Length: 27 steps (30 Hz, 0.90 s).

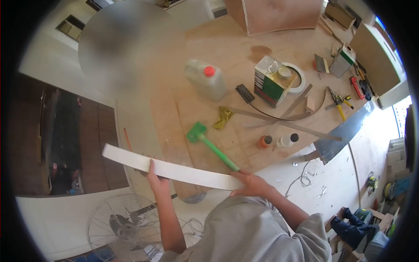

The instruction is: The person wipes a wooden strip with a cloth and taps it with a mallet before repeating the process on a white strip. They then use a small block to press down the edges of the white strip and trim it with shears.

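Observation:
A long, narrow white strip (pixel 174 170) is held level across my front, just over the near edge of the wooden worktable (pixel 170 150). My left hand (pixel 159 181) grips it left of its middle, thumb on the upper face and fingers underneath. At the strip's right end, my right hand (pixel 253 184) is closed on it. Just beyond that hand lies a green tool with a long handle (pixel 216 150) and a blocky head, like a mallet. A crumpled yellowish cloth (pixel 224 117) rests farther back.
A jug with a red cap (pixel 209 81), a green-and-white tin (pixel 273 83), an orange bottle (pixel 264 141) and a white bottle (pixel 286 140) stand on the table. Metal strips (pixel 283 122) and yellow-handled pliers (pixel 340 105) lie rightward. A caged fan (pixel 124 222) stands at lower left.

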Each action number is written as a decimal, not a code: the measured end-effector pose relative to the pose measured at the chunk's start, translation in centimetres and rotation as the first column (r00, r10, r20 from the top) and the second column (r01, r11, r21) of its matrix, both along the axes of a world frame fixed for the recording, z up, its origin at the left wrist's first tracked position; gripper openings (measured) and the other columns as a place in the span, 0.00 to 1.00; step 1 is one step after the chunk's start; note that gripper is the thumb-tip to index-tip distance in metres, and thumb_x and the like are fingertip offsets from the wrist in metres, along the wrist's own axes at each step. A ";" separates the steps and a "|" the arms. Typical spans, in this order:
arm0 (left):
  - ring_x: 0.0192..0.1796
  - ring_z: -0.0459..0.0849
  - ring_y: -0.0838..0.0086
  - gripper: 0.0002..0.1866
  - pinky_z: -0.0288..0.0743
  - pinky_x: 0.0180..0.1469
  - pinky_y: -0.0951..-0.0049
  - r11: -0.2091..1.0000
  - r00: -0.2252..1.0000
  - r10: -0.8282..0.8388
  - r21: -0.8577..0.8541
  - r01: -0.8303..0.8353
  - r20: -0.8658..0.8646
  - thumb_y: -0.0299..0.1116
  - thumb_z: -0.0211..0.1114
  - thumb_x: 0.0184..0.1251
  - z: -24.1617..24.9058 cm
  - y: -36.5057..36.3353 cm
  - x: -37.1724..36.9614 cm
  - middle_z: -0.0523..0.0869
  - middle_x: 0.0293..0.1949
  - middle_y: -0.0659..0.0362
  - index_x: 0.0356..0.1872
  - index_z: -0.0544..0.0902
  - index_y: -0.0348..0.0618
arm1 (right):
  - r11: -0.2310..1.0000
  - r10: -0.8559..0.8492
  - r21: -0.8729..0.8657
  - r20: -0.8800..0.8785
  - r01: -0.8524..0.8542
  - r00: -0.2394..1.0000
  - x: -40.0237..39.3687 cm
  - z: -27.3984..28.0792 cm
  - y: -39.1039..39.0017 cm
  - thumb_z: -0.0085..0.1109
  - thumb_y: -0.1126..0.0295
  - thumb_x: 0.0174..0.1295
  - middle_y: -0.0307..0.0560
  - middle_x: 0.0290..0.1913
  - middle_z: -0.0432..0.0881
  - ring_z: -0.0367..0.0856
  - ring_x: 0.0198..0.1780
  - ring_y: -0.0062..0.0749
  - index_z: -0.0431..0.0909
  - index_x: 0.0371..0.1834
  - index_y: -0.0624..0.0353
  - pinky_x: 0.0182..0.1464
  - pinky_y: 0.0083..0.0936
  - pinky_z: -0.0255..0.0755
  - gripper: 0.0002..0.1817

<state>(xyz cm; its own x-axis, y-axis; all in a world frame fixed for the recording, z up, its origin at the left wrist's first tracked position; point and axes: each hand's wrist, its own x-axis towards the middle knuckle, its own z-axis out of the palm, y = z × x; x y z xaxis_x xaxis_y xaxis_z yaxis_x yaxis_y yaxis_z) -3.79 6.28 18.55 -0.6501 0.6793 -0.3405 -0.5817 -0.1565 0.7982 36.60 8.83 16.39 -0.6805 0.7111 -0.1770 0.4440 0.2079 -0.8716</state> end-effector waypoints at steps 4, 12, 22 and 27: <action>0.54 0.85 0.66 0.24 0.80 0.62 0.50 0.998 1.000 0.029 -0.062 -0.029 -0.006 0.37 0.68 0.81 -1.9 -0.5 -0.6 0.85 0.52 0.61 0.73 0.77 0.51 | 0.887 -0.262 -0.348 0.160 0.302 0.952 0.4 -4.3 4.2 0.68 0.47 0.70 0.59 0.56 0.88 0.88 0.60 0.56 0.81 0.65 0.58 0.59 0.48 0.81 0.30; 0.55 0.85 0.65 0.21 0.82 0.62 0.50 0.984 0.982 0.111 -0.120 -0.129 -0.151 0.39 0.68 0.82 3.6 1.5 0.0 0.86 0.52 0.60 0.69 0.78 0.48 | 0.998 -0.067 0.018 0.272 0.064 0.960 -10.8 -17.3 8.2 0.63 0.55 0.71 0.62 0.57 0.88 0.89 0.55 0.58 0.83 0.61 0.56 0.59 0.52 0.82 0.22; 0.51 0.86 0.66 0.16 0.83 0.59 0.56 0.998 0.991 0.054 -0.032 -0.059 -0.123 0.42 0.69 0.82 2.9 2.3 -0.8 0.86 0.45 0.59 0.59 0.80 0.46 | 0.927 -0.299 0.274 0.121 0.258 0.947 -22.5 -12.8 20.3 0.63 0.60 0.71 0.63 0.47 0.86 0.88 0.51 0.63 0.81 0.52 0.62 0.49 0.58 0.82 0.16; 0.51 0.86 0.62 0.17 0.84 0.57 0.54 0.993 0.996 0.088 -0.078 -0.086 0.021 0.45 0.70 0.81 -2.8 3.0 -2.1 0.85 0.45 0.57 0.57 0.79 0.44 | 0.974 -0.098 0.214 0.119 0.071 0.988 -17.9 -5.6 18.5 0.69 0.53 0.69 0.64 0.49 0.86 0.87 0.56 0.61 0.81 0.58 0.62 0.56 0.56 0.80 0.25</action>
